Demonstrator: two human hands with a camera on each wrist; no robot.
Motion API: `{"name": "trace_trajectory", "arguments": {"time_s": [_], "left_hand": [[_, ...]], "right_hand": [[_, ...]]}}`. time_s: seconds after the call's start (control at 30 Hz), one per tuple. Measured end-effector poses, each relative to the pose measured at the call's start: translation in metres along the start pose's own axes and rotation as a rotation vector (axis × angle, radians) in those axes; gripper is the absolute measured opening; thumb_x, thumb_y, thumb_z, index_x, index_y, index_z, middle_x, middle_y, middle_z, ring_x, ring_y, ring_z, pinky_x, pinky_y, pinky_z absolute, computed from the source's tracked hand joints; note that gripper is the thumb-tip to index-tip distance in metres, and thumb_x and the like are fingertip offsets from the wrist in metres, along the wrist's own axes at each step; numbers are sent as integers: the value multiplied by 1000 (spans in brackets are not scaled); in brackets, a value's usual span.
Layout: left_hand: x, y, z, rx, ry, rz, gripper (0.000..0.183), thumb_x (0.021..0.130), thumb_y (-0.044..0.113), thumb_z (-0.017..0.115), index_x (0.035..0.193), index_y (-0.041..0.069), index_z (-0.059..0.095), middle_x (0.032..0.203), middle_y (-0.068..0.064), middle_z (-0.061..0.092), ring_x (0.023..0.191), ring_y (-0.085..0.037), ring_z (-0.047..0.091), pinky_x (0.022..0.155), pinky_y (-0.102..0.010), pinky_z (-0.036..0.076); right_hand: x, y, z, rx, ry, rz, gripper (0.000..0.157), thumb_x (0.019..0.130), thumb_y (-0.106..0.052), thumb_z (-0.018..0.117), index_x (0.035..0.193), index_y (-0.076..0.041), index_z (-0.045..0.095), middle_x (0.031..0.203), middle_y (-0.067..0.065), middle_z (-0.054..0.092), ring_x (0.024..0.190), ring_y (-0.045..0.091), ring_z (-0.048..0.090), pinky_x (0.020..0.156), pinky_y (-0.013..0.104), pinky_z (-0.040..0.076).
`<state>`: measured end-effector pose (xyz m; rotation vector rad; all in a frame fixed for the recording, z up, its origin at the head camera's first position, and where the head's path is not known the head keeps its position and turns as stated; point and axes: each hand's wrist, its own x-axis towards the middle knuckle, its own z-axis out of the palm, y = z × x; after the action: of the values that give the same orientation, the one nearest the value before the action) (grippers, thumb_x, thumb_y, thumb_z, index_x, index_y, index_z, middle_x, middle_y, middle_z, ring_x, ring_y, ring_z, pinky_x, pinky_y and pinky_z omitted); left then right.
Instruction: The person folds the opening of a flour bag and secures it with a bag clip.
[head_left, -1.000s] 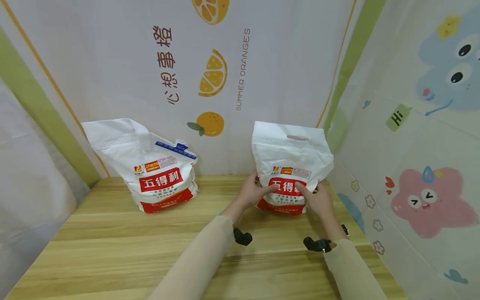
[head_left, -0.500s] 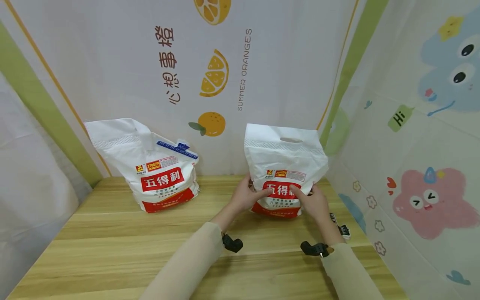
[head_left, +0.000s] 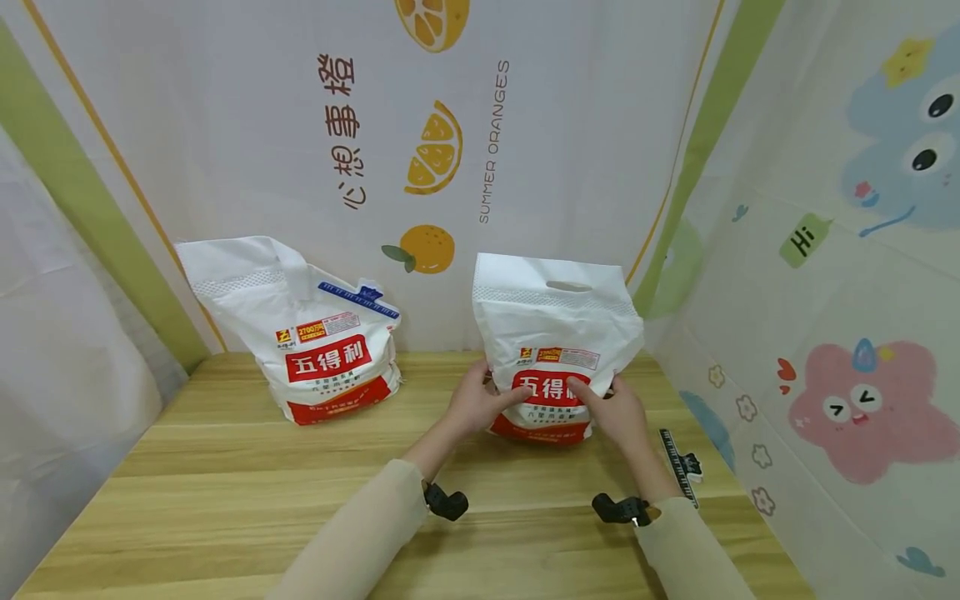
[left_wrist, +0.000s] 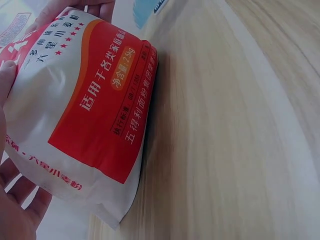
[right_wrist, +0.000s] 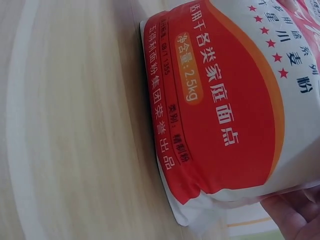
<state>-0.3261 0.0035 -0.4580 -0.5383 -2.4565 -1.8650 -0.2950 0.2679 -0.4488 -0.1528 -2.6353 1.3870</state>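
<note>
In the head view, a white-and-red Wudeli wheat-flour bag (head_left: 558, 325) stands toward two o'clock from the middle of the wooden tabletop (head_left: 315, 492). The person's left hand (head_left: 474, 405) grips it at its eight o'clock and the right hand (head_left: 619, 417) at its four o'clock. Both grasps are plain: each thumb lies on the front by the red label, with the fingers round the side. The wrist views show the bag's base against the wood. Its handle band (head_left: 517, 272), pierced by a slot, rises at twelve o'clock.

A second Wudeli flour bag (head_left: 300, 287) sits well apart at nine o'clock, tilted, with a blue bag clip (head_left: 328, 288) across its edge at two o'clock. At four o'clock from the gripped bag, near the right forearm, a black bag clip (head_left: 675, 458) lies on the wood. Beyond, at twelve o'clock, hangs a white curtain (head_left: 225, 167) with orange prints; at three o'clock, a pale sheet (head_left: 900, 317) carries a pink star.
</note>
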Motion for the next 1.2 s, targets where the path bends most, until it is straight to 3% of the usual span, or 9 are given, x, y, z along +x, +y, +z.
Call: {"name": "trace_trajectory", "arguments": {"time_s": [0.5, 0.77, 1.2], "left_hand": [[-25, -3, -27, -12, 30, 15, 61, 93, 34, 91, 144, 21, 60, 138, -1, 72, 127, -24, 71, 105, -48, 62], [-46, -3, -47, 68, 73, -26, 66, 91, 41, 91, 144, 20, 59, 136, -3, 72, 123, -26, 71, 103, -51, 62], [-69, -8, -78, 108, 70, -36, 73, 90, 47, 91, 148, 25, 54, 141, -2, 68, 125, -27, 70, 101, -50, 63]], "right_hand": [[-12, -13, 21, 15, -31, -67, 79, 95, -70, 74, 147, -13, 59, 137, 15, 75, 125, 33, 73, 104, 53, 62], [-21, -24, 39, 27, -53, -80, 79, 94, -70, 76, 146, -13, 60, 135, 13, 76, 122, 31, 73, 101, 51, 63], [-32, -38, 65, 66, -63, -166, 66, 94, -60, 81, 140, -15, 66, 124, 7, 80, 111, 26, 78, 89, 45, 67]]}}
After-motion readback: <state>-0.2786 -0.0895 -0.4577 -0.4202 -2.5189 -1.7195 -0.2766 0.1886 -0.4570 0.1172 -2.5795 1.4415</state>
